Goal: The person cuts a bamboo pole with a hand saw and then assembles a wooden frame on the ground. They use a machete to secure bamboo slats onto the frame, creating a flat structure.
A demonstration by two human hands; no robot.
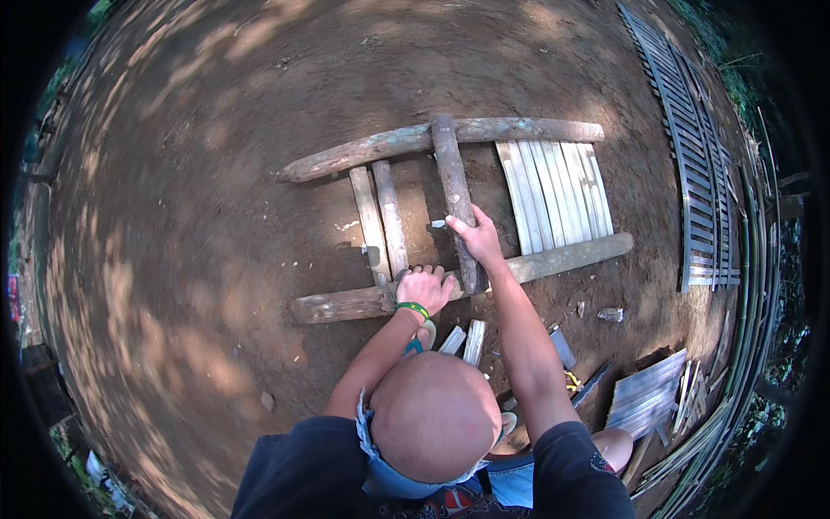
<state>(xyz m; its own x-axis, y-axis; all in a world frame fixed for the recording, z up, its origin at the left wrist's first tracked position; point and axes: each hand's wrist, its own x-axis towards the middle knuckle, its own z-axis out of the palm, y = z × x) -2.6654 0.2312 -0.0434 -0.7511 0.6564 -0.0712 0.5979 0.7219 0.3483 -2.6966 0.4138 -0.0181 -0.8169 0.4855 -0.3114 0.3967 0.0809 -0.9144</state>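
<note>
Two long, rough logs lie crosswise on the dirt, a far log (pixel 363 154) and a near log (pixel 571 257). A shorter cross log (pixel 450 164) bridges them, its far end on top of the far log. My right hand (pixel 478 238) is closed on the cross log toward its near end. My left hand (pixel 424 290) grips the top of the near log, fingers curled over it. Just beyond that hand, two slimmer poles (pixel 370 225) lie side by side between the logs. To the right, pale slats (pixel 553 195) lie in a row between them.
A dark slatted panel (pixel 683 156) stretches along the right, with long bamboo poles (pixel 761 285) beyond it. Nearer me are a corrugated metal sheet (pixel 647 394), a long dark tool (pixel 593 382), a clear plastic piece (pixel 611 315) and short split wood pieces (pixel 474 342).
</note>
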